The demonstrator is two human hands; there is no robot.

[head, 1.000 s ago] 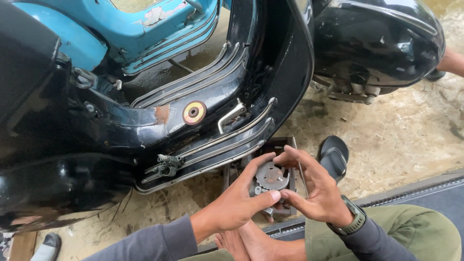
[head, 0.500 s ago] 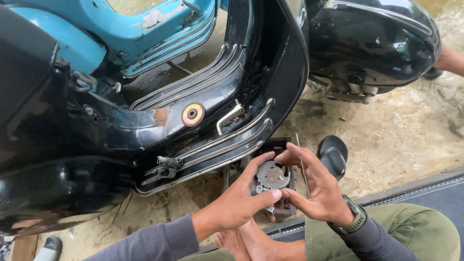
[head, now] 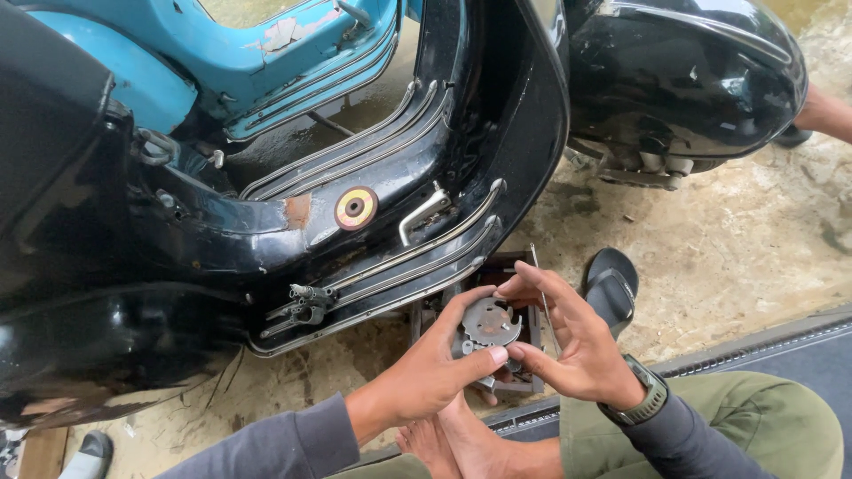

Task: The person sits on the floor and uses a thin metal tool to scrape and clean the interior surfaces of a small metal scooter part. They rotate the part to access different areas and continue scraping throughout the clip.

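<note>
My left hand (head: 426, 377) and right hand (head: 572, 350) both grip a round grey metal plate (head: 490, 324), fingers curled around its rim, just above a dark tray (head: 524, 266) beside the black scooter (head: 373, 204). Since a moment ago, my hands have barely shifted.

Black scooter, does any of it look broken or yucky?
Yes. The black scooter has a rusty bare patch on its floor hump beside a round orange cap. The blue scooter behind it has chipped paint.
</note>
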